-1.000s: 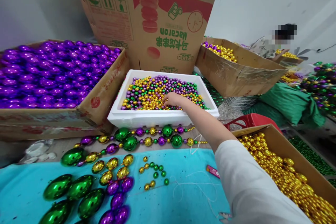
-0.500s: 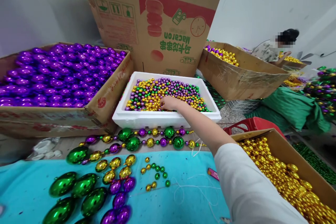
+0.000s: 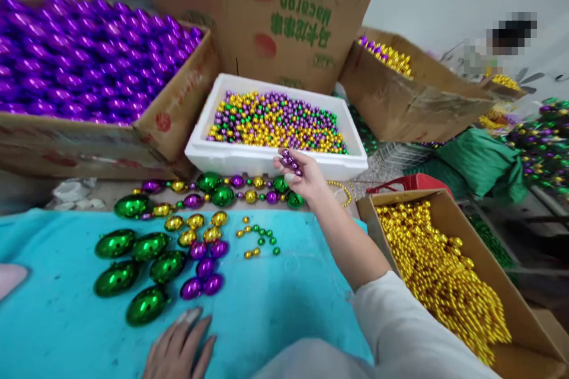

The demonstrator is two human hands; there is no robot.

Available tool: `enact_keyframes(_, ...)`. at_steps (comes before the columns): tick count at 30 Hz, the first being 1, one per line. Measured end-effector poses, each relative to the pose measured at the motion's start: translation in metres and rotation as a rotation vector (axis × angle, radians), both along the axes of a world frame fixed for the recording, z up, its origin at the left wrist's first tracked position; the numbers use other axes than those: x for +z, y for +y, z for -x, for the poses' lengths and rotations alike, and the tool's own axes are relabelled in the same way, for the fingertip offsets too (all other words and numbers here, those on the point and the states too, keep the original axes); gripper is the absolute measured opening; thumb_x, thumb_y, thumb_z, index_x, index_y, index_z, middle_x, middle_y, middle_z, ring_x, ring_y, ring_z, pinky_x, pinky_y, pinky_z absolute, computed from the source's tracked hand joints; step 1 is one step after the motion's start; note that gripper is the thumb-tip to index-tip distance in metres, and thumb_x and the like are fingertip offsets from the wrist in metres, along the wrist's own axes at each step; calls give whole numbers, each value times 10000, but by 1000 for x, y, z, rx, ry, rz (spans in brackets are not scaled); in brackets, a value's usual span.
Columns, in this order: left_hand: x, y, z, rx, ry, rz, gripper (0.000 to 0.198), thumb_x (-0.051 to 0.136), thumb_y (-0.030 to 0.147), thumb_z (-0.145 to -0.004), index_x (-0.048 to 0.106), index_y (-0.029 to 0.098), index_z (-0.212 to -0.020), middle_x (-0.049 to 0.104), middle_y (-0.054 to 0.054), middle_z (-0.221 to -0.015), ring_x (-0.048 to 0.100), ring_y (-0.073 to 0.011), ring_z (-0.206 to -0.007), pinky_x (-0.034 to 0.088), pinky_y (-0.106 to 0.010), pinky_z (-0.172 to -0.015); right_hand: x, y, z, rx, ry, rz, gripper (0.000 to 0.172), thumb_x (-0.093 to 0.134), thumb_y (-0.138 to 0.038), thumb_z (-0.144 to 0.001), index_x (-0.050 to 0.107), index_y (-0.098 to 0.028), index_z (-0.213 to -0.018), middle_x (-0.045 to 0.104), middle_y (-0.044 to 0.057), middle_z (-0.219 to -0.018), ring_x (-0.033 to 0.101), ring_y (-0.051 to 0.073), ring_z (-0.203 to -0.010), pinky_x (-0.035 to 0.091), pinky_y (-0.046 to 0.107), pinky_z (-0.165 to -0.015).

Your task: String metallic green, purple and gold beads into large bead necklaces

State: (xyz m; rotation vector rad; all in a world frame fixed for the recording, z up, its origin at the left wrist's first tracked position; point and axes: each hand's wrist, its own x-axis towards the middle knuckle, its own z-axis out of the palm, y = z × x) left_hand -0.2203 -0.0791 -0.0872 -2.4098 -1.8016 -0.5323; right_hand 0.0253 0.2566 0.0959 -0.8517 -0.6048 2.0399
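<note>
My right hand (image 3: 306, 174) is palm up with fingers curled around several small purple beads (image 3: 291, 163), just in front of the white foam box (image 3: 267, 161). Small gold, purple and green beads (image 3: 271, 124) fill that box. My left hand (image 3: 178, 349) lies flat on the turquoise cloth (image 3: 267, 314), fingers apart and holding nothing. Beyond it are large green oval beads (image 3: 146, 305), purple beads (image 3: 205, 266) and gold beads (image 3: 194, 222). Small green beads (image 3: 262, 232) and small gold beads (image 3: 251, 253) lie loose to their right.
Strung bead garlands (image 3: 222, 195) stretch between cloth and foam box. A carton of purple balls (image 3: 173, 112) stands left, a carton of gold bead strands (image 3: 438, 198) right. A tall carton (image 3: 249, 65) rises behind. Another person (image 3: 480, 59) is at the far right, near a gold-bead carton (image 3: 400, 112).
My right hand has come out of the foam box towards me, now with purple beads in it. My left hand has entered at the bottom. The view has tilted down.
</note>
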Motion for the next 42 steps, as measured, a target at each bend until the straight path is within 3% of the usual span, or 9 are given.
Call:
enact_keyframes(4, 15, 3, -6, 27, 10, 60, 322, 509, 381, -858, 656, 174, -1057, 644, -140, -1123, 559, -307, -1065, 419, -436, -902, -32, -63, 3, -71, 164, 191, 395, 264, -381, -988, 577, -140, -980, 659, 110, -860, 636, 154, -794, 519, 184, -510)
enact_keyframes(7, 20, 4, -10, 19, 15, 65, 311, 518, 359, -861, 644, 155, -1059, 630, -153, -1128, 545, -313, -1073, 415, -436, -905, -50, -85, 2, -110, 197, 237, 355, 336, -409, -965, 573, -150, -1014, 669, 102, -909, 642, 185, -888, 572, 276, -666)
enact_keyframes(10, 22, 5, -12, 27, 8, 69, 304, 529, 350, -858, 637, 154, -1064, 623, -153, -1133, 538, -308, -1083, 410, -430, -918, -62, -93, -3, -65, 83, 169, 254, 487, -383, -907, 576, -164, -1000, 653, 60, -861, 620, 139, -723, 519, 223, -553)
enact_keyframes(14, 23, 4, -13, 49, 1, 100, 307, 526, 358, -859, 634, 163, -1070, 617, -147, -1149, 527, -308, -1108, 407, -432, -928, -80, -102, -7, -105, -538, -133, 190, 590, -293, -833, 585, -199, -997, 592, -6, -760, 508, 92, -561, 393, 188, -457)
enact_keyframes(18, 25, 4, -13, 38, 14, 100, 304, 533, 346, -859, 624, 147, -1071, 613, -151, -1145, 528, -308, -1093, 409, -434, -931, -109, -117, -1, -62, -1355, -673, 232, 526, -250, -873, 608, -185, -1081, 631, 80, -1022, 557, 199, -955, 468, 306, -817)
enact_keyframes(22, 27, 5, -14, 33, 26, 87, 301, 534, 339, -859, 620, 144, -1072, 612, -151, -1143, 529, -308, -1083, 415, -432, -924, -130, -126, 5, 149, -1671, -919, 319, 460, -253, -918, 600, -157, -1189, 604, 135, -1116, 492, 263, -1071, 434, 352, -896)
enact_keyframes(28, 27, 5, -14, 40, 18, 98, 304, 529, 344, -859, 623, 149, -1072, 613, -150, -1143, 529, -316, -1083, 418, -438, -913, -129, -119, -2, 163, -1550, -902, 373, 558, -332, -877, 617, -168, -1207, 603, 118, -1137, 504, 253, -1093, 428, 357, -942)
enact_keyframes(36, 25, 3, -12, 29, 7, 55, 294, 539, 337, -850, 628, 156, -1065, 625, -145, -1131, 547, -300, -1071, 423, -423, -908, -118, -103, -31, 124, -1260, -701, 192, 558, -228, -867, 701, -174, -982, 689, 68, -1026, 619, 168, -962, 450, 313, -920)
enact_keyframes(42, 6, -2, 2, 4, 29, 3, 333, 553, 410, -817, 643, 225, -1079, 659, -95, -1138, 589, -274, -1049, 467, -395, -869, -92, -93, -36, 184, -1265, -787, 166, 603, -194, -825, 714, -167, -946, 705, 92, -973, 637, 194, -922, 481, 336, -860)
